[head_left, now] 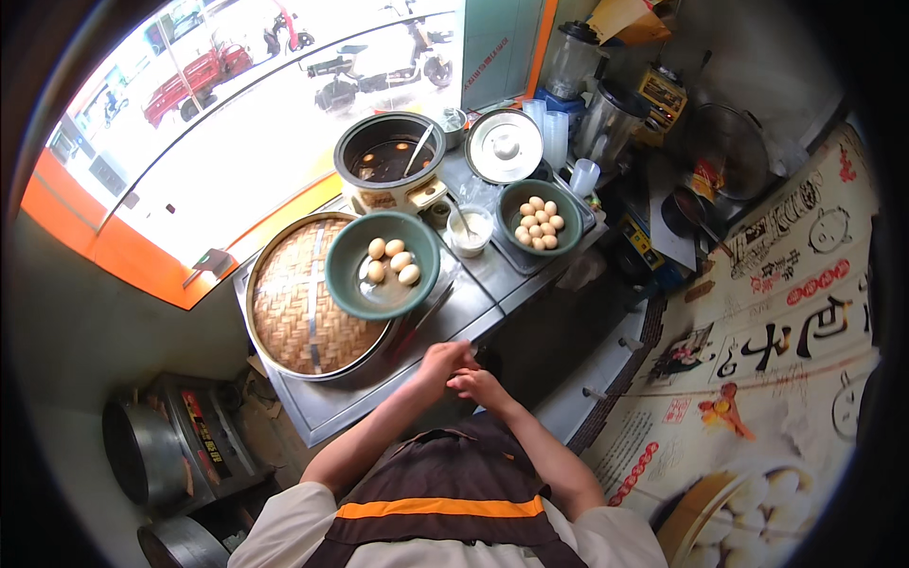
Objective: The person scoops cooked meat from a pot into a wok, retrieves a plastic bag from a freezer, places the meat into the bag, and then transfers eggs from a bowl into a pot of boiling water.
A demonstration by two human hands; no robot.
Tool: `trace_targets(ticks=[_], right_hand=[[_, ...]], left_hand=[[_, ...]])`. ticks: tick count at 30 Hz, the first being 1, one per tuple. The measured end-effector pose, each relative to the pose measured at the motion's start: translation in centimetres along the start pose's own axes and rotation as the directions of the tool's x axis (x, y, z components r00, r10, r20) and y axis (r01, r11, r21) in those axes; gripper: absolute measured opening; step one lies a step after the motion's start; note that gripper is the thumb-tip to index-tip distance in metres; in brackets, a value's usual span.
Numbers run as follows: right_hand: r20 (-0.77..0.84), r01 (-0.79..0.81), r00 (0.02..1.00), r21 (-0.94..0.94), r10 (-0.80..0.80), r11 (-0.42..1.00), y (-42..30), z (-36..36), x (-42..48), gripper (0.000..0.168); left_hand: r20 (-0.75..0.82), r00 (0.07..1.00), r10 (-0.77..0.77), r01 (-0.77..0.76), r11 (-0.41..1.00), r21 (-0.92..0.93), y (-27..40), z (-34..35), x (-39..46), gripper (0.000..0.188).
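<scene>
My left hand and my right hand meet in front of my apron, just off the steel counter's front edge. Their fingers overlap, and part of them is hidden, so I cannot tell whether anything small is between them. Beyond them, a green plastic basin with several brown eggs and a little water rests partly on a woven bamboo steamer lid. A pair of tongs or similar slim tool lies beside the basin. To the right, a second green basin holds several more eggs.
An electric cooker of dark liquid with a ladle stands by the window. Near it are a white tub with a spoon, a metal lid, plastic cups and a blender. Large metal pots sit low left.
</scene>
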State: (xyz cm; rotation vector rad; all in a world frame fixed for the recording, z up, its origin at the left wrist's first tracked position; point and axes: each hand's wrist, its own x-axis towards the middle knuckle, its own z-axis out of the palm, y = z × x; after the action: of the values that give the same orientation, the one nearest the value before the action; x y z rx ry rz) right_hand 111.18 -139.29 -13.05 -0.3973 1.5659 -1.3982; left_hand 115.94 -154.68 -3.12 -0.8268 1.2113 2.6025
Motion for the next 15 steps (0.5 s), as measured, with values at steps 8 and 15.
trace_targets(ticks=[8, 15], right_hand=[[0.149, 0.160, 0.986, -0.709, -0.077, 0.687, -9.9, -13.6, 6.0, 0.046], [0.055, 0.216, 0.946, -0.841, -0.319, 0.496, -15.6, -25.9, 12.9, 0.027]], left_hand=[[-0.335, 0.942, -0.031, -0.024, 0.987, -0.160, 0.7, -4.7, 6.7, 0.012], [-0.598, 0.795, -0.105, -0.234, 0.856, -0.461, 1.0, -4.8, 4.5, 0.036]])
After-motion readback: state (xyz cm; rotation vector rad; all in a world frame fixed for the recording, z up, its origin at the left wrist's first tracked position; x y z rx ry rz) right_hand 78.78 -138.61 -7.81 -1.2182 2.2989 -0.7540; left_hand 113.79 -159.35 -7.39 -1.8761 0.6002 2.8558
